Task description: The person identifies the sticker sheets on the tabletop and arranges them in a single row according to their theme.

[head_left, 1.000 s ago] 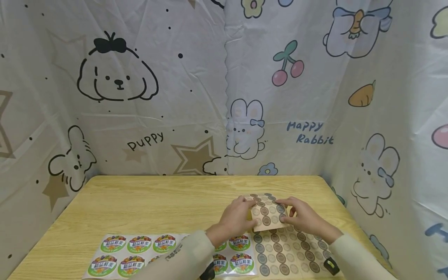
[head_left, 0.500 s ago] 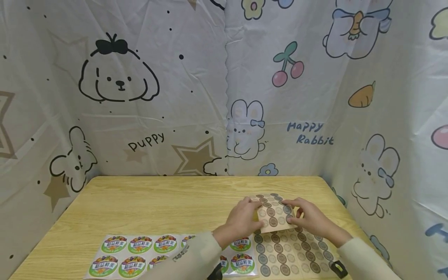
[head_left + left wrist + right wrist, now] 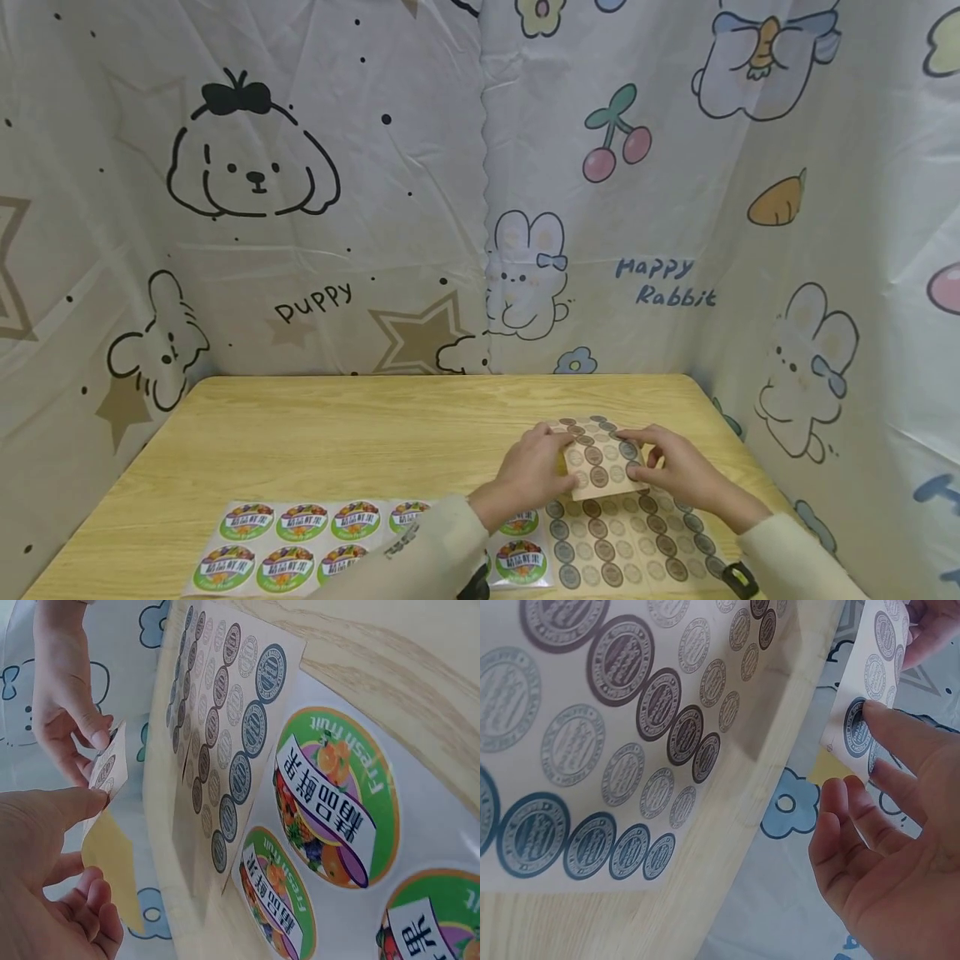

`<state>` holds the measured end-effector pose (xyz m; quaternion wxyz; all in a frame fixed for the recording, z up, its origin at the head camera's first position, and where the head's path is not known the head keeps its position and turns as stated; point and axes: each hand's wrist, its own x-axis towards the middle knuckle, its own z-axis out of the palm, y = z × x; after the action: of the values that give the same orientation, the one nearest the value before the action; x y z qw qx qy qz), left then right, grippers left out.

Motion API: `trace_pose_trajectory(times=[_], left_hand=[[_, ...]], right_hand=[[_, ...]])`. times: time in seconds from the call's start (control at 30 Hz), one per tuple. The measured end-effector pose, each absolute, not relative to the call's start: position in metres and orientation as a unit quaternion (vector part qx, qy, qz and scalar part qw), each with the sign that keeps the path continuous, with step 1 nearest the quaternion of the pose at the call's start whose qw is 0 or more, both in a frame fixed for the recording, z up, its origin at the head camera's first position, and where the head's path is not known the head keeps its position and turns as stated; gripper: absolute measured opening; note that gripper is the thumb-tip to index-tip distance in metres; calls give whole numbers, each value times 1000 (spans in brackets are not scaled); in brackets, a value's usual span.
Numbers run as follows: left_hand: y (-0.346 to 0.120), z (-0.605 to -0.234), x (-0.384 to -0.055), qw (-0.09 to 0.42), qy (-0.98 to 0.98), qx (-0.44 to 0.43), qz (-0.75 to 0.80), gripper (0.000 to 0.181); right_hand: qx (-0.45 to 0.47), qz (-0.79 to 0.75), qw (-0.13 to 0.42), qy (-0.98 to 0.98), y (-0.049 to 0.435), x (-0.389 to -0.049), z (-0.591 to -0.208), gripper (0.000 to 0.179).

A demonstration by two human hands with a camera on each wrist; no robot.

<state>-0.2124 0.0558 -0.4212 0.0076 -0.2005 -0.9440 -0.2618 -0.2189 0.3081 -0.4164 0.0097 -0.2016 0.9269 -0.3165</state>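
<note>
Both hands hold a small kraft-coloured sticker sheet printed with rows of round brown, pale and dark seals, raised and tilted over the table. My left hand pinches its left edge, thumb on the near side. At the opposite edge, my right hand grips it between thumb and fingers. A yellow backing shows behind the sheet in the left wrist view. Below lie larger sheets of the same round seal stickers, partly covered by the held sheet and hands.
White sheets of oval "Fresh fruit" stickers lie along the table's near left, partly hidden by the left sleeve. The wooden table ends at a cartoon-print curtain. A black strap sits at the right wrist.
Both hands have shifted to the right together, carrying the small sticker sheet with them. Their grip on it looks the same, and the sheets on the table have stayed put.
</note>
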Motion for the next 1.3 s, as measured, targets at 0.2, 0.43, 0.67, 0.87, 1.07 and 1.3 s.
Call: trace_pose_trajectory(times=[0.2, 0.43, 0.67, 0.87, 1.07, 1.3], left_hand=[[62, -419, -211, 6, -944, -202, -260, 59], [69, -420, -209, 6, -946, -203, -254, 59], [75, -419, -208, 6, -946, -211, -244, 59], [83, -417, -206, 11, -948, -219, -231, 57], [91, -418, -205, 5, -951, -218, -221, 59], [99, -421, -202, 4, -951, -224, -215, 59]], right_hand=[[-195, -314, 6, 929, 313, -216, -416, 54], [-185, -299, 6, 936, 319, -213, -415, 53], [-185, -298, 7, 937, 327, -209, -412, 54], [-185, -299, 6, 936, 335, -206, -411, 54], [-177, -294, 2, 939, 342, -201, -410, 54], [-170, -293, 10, 941, 349, -196, -412, 56]])
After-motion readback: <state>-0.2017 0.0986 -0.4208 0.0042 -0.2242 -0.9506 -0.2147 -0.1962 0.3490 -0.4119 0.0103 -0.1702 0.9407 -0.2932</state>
